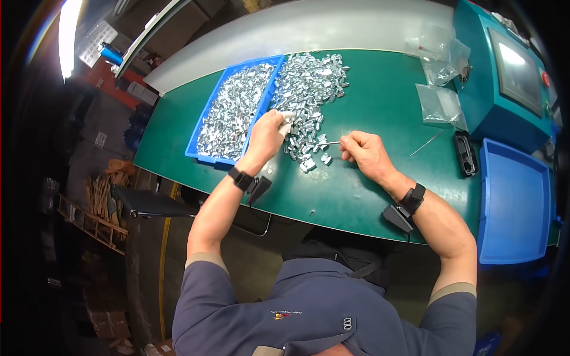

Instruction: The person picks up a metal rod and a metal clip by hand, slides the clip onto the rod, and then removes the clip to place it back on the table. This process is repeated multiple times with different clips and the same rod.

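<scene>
My left hand [267, 137] reaches over the right rim of a blue tray [191, 146] filled with small shiny metal parts. White coverings sit on some of its fingers, which stretch toward a loose heap of similar metal parts [312, 77] and look slightly apart. My right hand [367, 155] is closed around a thin metal rod [331, 143]. The rod's tip points left, at the near end of the heap. A few loose parts [308, 164] lie just in front of that tip. What the left fingertips touch is too small to make out.
Clear plastic bags [439, 105], another thin rod [426, 143] and a black holder [465, 153] lie on the right of the green table [380, 196]. Beyond them stand a teal machine with a screen [515, 71] and a second blue tray [514, 204]. A pale panel [356, 26] borders the back.
</scene>
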`<state>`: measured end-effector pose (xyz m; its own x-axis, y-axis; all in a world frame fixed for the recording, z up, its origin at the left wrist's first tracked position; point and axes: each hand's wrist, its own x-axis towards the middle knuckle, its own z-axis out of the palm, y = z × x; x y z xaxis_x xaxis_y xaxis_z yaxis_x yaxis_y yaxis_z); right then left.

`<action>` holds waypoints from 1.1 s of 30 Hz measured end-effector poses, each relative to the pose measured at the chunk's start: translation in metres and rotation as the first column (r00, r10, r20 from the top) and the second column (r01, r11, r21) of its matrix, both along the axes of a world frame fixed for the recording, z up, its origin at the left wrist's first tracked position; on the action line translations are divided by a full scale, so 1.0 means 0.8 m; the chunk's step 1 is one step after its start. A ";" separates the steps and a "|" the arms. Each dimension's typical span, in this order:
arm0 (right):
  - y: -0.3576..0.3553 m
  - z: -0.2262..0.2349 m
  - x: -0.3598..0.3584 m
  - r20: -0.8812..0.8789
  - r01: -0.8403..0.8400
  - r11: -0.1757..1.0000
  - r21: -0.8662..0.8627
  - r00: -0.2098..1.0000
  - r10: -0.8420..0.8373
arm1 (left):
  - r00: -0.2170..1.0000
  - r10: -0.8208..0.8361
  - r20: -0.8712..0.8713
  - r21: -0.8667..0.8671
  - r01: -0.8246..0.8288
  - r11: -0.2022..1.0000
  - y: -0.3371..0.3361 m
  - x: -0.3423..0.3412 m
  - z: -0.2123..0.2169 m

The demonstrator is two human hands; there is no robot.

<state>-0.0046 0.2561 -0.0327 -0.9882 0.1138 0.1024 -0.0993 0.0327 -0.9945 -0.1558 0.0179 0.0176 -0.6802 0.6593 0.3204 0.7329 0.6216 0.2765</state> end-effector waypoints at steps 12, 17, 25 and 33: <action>-0.001 -0.004 -0.001 -0.074 0.010 0.998 -0.056 0.997 -0.015 | 0.571 -0.340 0.747 0.620 -0.413 0.667 0.031 0.090 -0.023; 0.000 -0.004 -0.001 -0.085 0.026 0.997 -0.077 0.996 -0.033 | 0.609 -0.326 0.723 0.636 -0.403 0.658 0.031 0.088 -0.028; -0.006 -0.002 0.000 -0.087 0.043 0.996 -0.081 0.995 -0.050 | 0.554 -0.305 0.775 0.589 -0.456 0.668 0.048 0.112 -0.028; -0.001 0.009 0.007 0.055 -0.082 0.997 -0.012 0.995 0.083 | 0.620 -0.334 0.710 0.658 -0.415 0.629 0.047 0.111 -0.032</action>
<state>0.0007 0.2556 -0.0257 -0.9984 0.0323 0.0462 -0.0457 0.0170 -0.9988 -0.0670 0.0554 -0.0079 -0.9084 0.4169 0.0310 0.0120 -0.0481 0.9988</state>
